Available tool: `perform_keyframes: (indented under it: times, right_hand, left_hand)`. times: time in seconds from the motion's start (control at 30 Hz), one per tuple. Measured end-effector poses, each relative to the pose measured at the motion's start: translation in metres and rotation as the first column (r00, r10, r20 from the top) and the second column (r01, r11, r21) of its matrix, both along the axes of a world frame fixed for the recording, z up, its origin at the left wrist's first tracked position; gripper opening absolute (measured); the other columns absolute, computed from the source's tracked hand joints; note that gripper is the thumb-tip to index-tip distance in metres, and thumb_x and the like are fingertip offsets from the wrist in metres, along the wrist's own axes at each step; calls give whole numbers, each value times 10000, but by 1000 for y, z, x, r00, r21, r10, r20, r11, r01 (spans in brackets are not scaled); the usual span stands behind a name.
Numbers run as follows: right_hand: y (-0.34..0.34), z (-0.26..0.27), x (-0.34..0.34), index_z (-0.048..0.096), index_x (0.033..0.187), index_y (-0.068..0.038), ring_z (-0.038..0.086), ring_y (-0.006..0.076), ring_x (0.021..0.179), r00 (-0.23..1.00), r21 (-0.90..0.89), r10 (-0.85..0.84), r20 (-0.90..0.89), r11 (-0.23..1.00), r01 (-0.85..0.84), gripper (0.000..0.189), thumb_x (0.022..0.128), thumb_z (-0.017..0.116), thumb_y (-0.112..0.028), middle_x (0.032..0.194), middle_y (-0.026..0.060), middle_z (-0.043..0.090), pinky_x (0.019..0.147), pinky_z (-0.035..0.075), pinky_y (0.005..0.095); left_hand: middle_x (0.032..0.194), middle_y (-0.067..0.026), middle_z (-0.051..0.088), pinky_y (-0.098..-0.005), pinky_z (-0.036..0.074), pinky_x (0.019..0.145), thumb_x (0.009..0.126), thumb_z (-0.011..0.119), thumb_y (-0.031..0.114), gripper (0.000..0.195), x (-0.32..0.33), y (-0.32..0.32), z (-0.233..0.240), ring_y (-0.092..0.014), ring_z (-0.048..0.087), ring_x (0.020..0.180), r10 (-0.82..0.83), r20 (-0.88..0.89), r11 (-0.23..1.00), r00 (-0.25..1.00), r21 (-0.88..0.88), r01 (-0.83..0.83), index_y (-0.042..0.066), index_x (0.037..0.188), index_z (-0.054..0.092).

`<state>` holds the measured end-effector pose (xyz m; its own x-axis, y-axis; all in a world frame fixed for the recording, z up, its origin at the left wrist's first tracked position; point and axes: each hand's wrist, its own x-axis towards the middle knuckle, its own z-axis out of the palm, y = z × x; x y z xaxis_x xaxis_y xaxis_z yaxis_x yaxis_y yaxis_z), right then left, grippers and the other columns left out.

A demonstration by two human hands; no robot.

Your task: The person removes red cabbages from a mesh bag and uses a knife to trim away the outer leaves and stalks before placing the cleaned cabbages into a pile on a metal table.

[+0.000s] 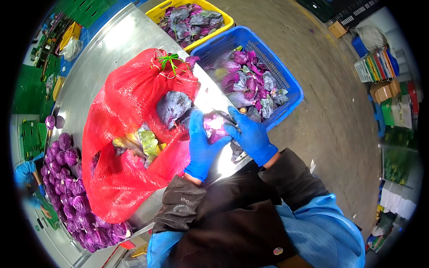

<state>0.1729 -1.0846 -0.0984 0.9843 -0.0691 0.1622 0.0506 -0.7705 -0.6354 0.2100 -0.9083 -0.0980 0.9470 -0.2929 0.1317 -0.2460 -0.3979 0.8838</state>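
Both my hands wear blue gloves and meet at the near edge of a metal table (115, 37). My left hand (202, 144) steadies a red cabbage (216, 126), its thumb along the near side; glare washes out part of the head. My right hand (251, 135) grips what looks like a knife (228, 117), its dark blade lying against the cabbage and its handle mostly hidden. Left of my hands spreads a red mesh sack (124, 87), tied with a green string (168, 61). Through an opening in it show dark outer leaves (173, 108) and a yellow-green leaf (149, 142).
Beside the table edge stands a blue crate (285, 114) of loose cabbage leaves (249, 80), with a yellow crate (228, 20) of leaves beyond it. Trimmed red cabbages (72, 197) are heaped at the table's left end. A co-worker in blue (26, 174) is at far left.
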Motion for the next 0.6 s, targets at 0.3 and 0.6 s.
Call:
perform_keyframes:
  times: [0.3,0.6]
  right_hand:
    - [14,22,-10,563,1329,-119,645,312,662,997,-203,-51,-56,978,38,446,922,604,-298,797,134,631,573,510,436]
    - [-7,-4,36,651,1228,-81,680,344,937,976,276,-29,-217,957,90,568,861,672,-515,1043,229,684,792,533,381]
  left_hand:
    - [1346,-249,462,-468,357,1069,591,906,313,1051,1,-13,14,-405,436,1254,-18,-49,963,999,266,31,-18,1429,365]
    - [1377,-273,397,-488,340,1091,594,907,327,1039,-14,8,-10,-421,417,1268,-8,48,993,999,116,2,-22,1405,359]
